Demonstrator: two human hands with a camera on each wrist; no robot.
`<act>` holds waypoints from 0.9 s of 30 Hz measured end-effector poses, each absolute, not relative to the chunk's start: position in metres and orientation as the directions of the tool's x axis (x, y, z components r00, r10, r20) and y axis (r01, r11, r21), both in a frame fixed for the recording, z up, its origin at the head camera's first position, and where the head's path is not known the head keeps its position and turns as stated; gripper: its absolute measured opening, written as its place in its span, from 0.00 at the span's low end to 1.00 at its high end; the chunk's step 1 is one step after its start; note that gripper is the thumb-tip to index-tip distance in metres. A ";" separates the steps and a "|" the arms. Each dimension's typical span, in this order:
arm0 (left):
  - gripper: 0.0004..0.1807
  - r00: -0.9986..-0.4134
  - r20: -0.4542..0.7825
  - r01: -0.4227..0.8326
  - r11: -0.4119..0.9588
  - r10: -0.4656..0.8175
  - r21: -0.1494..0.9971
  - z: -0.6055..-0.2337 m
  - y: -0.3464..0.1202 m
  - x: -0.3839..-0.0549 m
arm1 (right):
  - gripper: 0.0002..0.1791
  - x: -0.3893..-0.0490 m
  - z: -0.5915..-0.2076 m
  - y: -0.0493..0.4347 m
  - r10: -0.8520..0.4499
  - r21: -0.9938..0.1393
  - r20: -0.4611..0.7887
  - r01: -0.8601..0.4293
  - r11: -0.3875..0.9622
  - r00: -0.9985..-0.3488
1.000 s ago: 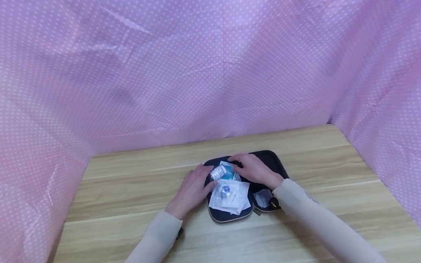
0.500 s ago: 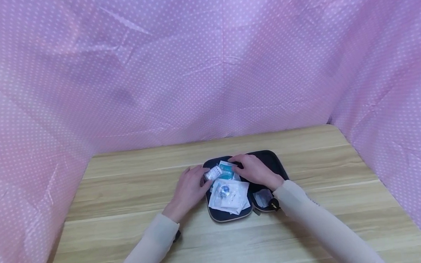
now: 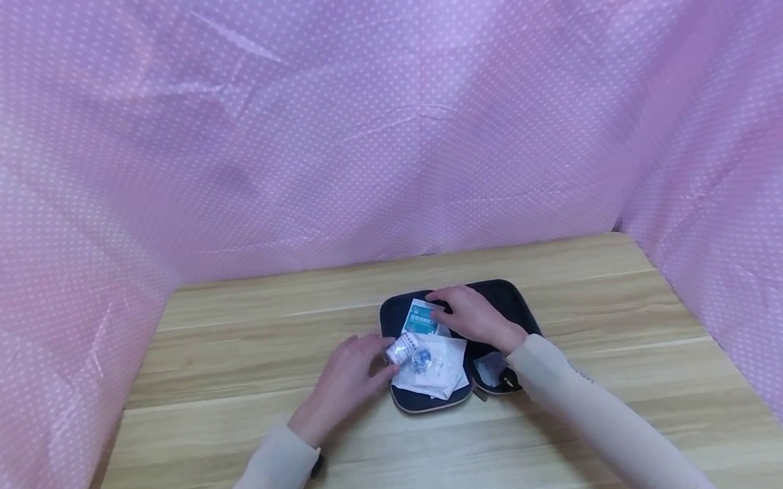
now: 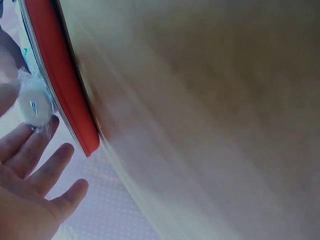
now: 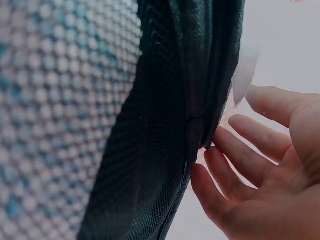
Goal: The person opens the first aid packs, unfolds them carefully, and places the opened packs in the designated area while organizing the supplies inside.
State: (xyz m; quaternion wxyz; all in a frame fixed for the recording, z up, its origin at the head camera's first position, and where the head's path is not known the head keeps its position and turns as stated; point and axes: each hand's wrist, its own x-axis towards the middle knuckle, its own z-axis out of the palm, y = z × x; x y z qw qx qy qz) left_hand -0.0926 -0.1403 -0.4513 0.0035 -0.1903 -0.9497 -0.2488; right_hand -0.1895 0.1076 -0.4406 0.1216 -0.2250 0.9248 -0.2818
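Our left hand (image 3: 345,378) grips a plastic-wrapped roll (image 3: 402,348) between thumb and fingertips, its other fingers loosely spread. Our right hand (image 3: 470,316) is relaxed, fingers slightly bent and apart, touching the raised edge of the open case (image 3: 430,405) at the fold between its halves, with the thumb beside a teal packet (image 3: 419,318).

We have the roll at the left edge of the case's left half, midway between its far and near edges, over the white packets (image 3: 435,384). Its long axis slants, the left end nearer us and the right end farther away; the left wrist view shows one round white end.

The roll is a short cylinder in crinkled clear film, printed along its side. The packets are flat and papery; a blue round thing (image 3: 421,360) lies on them. The case has rounded corners, a red outside, a black lining and a mesh pocket (image 5: 60,120).
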 end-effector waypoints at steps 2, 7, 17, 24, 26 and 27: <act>0.27 -0.914 0.089 0.393 0.806 0.396 0.443 -0.452 -0.139 -0.090 | 0.23 -0.189 -0.440 0.107 -0.481 -0.568 -0.100 -0.346 0.747 -0.871; 0.31 -0.893 0.056 0.433 0.816 0.447 0.382 -0.454 -0.138 -0.085 | 0.24 -0.188 -0.439 0.106 -0.469 -0.559 -0.109 -0.336 0.758 -0.877; 0.43 -0.926 0.040 0.353 0.826 0.374 0.439 -0.454 -0.144 -0.089 | 0.23 -0.189 -0.441 0.107 -0.470 -0.567 -0.098 -0.339 0.751 -0.877; 0.57 -0.928 -0.129 0.257 0.851 0.349 0.458 -0.459 -0.155 -0.103 | 0.24 -0.189 -0.445 0.108 -0.468 -0.567 -0.100 -0.337 0.752 -0.878; 0.62 -0.915 -0.172 0.252 0.849 0.366 0.464 -0.460 -0.157 -0.104 | 0.24 -0.189 -0.445 0.108 -0.466 -0.565 -0.102 -0.334 0.754 -0.879; 0.63 -0.908 -0.187 0.255 0.848 0.375 0.465 -0.460 -0.157 -0.105 | 0.24 -0.189 -0.444 0.107 -0.467 -0.564 -0.101 -0.336 0.754 -0.878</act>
